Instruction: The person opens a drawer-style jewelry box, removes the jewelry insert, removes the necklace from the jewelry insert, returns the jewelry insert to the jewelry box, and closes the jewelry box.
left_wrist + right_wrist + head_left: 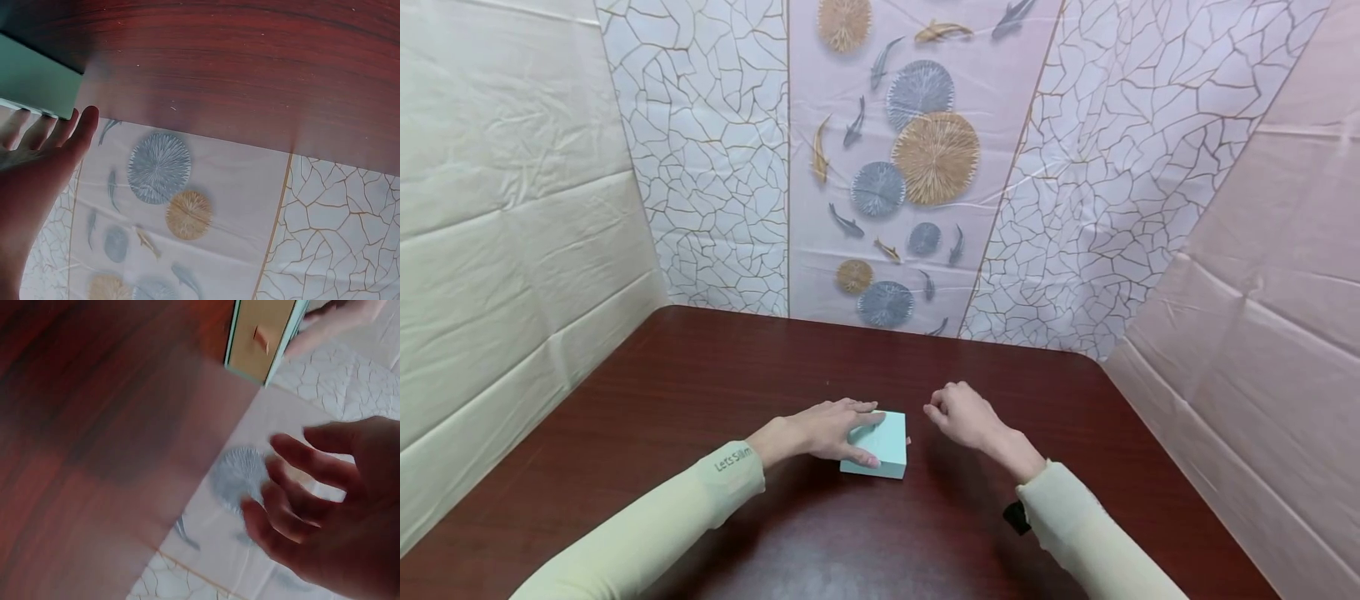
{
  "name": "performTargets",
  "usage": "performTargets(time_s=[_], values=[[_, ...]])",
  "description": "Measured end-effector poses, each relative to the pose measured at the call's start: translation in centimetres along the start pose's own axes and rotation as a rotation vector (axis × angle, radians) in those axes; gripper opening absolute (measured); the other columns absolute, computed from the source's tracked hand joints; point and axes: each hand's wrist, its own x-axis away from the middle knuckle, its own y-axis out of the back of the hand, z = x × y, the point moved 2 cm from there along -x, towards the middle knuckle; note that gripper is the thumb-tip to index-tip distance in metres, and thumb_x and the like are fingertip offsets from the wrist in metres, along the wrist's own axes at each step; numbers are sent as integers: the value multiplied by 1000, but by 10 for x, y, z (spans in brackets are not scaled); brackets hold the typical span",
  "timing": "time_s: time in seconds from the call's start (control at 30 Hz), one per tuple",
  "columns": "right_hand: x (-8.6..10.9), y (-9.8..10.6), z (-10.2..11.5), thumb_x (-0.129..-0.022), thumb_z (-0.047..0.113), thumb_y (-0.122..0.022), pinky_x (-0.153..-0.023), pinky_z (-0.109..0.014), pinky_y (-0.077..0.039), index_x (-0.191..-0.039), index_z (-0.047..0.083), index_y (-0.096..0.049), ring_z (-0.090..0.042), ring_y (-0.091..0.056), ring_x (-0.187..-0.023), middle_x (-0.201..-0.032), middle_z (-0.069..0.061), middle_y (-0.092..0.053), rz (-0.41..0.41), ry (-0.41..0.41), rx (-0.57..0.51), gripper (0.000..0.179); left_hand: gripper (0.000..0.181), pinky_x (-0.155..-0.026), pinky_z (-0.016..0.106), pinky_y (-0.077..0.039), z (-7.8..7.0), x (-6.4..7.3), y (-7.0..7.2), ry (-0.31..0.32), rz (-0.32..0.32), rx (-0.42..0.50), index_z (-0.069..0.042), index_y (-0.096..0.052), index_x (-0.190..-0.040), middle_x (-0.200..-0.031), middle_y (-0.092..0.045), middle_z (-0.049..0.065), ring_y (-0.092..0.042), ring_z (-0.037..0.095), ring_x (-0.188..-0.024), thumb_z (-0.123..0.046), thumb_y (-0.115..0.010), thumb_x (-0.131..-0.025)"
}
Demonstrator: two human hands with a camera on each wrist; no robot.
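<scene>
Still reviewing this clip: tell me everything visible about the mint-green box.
The box is pale mint green, low and square-edged, and looks like cardboard. It lies flat on the dark reddish-brown table. On the person's right, its end shows a tan panel framed by mint edges, with a small pinkish-brown tab sticking out. The left hand rests on top, fingers spread. The right hand is beside it, not touching.

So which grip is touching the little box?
The left grip, resting on the mint-green box; the right grip is beside the box, apart from it.
</scene>
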Motion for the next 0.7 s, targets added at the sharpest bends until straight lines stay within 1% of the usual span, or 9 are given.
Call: performTargets(time_s=[0.07, 0.1, 0.13, 0.17, 0.23, 0.3, 0.4, 0.5, 0.7], values=[[0, -5, 5, -96, 14, -56, -53, -24, -32, -64, 8, -60, -10, -35, -50, -52, 5, -39, 112, -12, -94, 32, 81, -110, 48, -35, 1, 0, -1, 5, -1, 1, -24, -39, -148, -158, -32, 4, -34, 26, -143, -65, -61, -82], [0, -7, 8, -97, 13, -54, -50, -23, -32, -64, 7, -60, -9, -35, -47, -51, 4, -40, 165, -19, -144, 33, 81, -111, 48, -35, 1, 0, -1, 8, -1, 4, -24, -39, -148, -158, -32, 4, -34, 26, -143, -65, -61, -82], [0, -10, 10, -97, 12, -53, -48, -23, -33, -66, 6, -61, -8, -36, -45, -52, 4, -44, 214, -33, -192, 33, 81, -110, 48, -35, 1, 0, -1, 8, -2, 7, -24, -40, -148, -158, -33, 4, -34, 25, -143, -65, -62, -82], [1, -12, 12, -98, 11, -50, -48, -23, -35, -67, 5, -62, -7, -39, -46, -53, 3, -48, 256, -28, -219, 33, 81, -110, 48, -35, 1, 0, -2, 9, -3, 12, -24, -40, -148, -158, -33, 4, -34, 25, -143, -65, -62, -82], [1, -15, 15, -98, 8, -47, -52, -22, -40, -75, 3, -67, -6, -47, -51, -62, -1, -59, 319, -38, -270, 31, 81, -111, 48, -35, 1, 0, -2, 11, -2, 19, -24, -40, -148, -158, -32, 4, -34, 25, -143, -64, -63, -82], [1, -19, 16, -99, 7, -46, -57, -23, -45, -81, 3, -70, -7, -55, -60, -75, -5, -67, 358, -46, -288, 30, 80, -111, 49, -34, 0, 0, -2, 13, 0, 32, -24, -40, -148, -158, -32, 4, -33, 25, -144, -63, -64, -82], [-1, -24, 16, -99, 6, -45, -60, -25, -46, -84, 1, -70, -13, -60, -68, -82, -10, -69, 401, -65, -309, 29, 80, -111, 49, -34, -1, 1, -1, 15, 3, 43, -23, -40, -148, -158, -32, 4, -32, 25, -144, -62, -64, -82], [-3, -28, 15, -98, 5, -45, -58, -26, -44, -82, 0, -69, -17, -59, -66, -79, -12, -67, 429, -68, -330, 29, 80, -111, 50, -33, -1, 1, 0, 17, 3, 53, -23, -40, -148, -158, -32, 4, -31, 26, -144, -62, -64, -82], [-3, -33, 15, -96, 2, -45, -54, -24, -42, -80, -1, -68, -12, -49, -57, -68, -6, -61, 440, -75, -354, 27, 80, -111, 50, -33, 0, 2, -1, 14, 1, 72, -23, -40, -148, -158, -32, 5, -31, 26, -145, -60, -65, -83]])
